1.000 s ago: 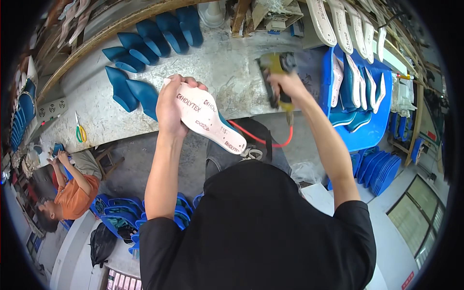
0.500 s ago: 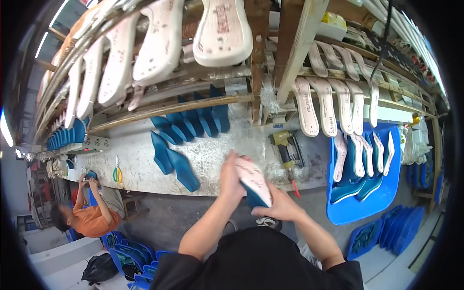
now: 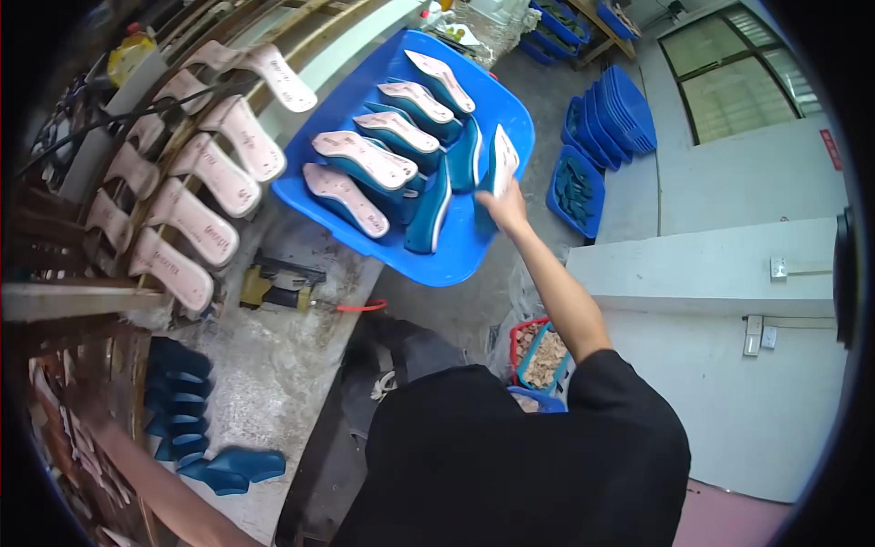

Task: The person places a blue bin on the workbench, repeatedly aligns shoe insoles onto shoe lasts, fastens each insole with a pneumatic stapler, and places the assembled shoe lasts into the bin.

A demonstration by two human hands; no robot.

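Observation:
At the right rim of a blue plastic tub, my right hand is closed round a teal shoe last with a pale insole on its sole. Several more teal shoe lasts lie in the tub, most with their pale insoles facing up. Far to the left, my left hand reaches into the wooden rack, close to some stacked pale and brown pieces. Motion smears its fingers, so what they hold, if anything, does not show.
Pale insoles hang in rows on the rack at upper left. A yellow-and-black nail gun and several bare teal lasts lie on the worktable. Stacked blue tubs stand beyond; a basket of scraps sits on the floor.
My view has swung right toward the tub. The right hand has carried the last with its insole over to the tub, while the left hand has let go of it and moved to the rack.

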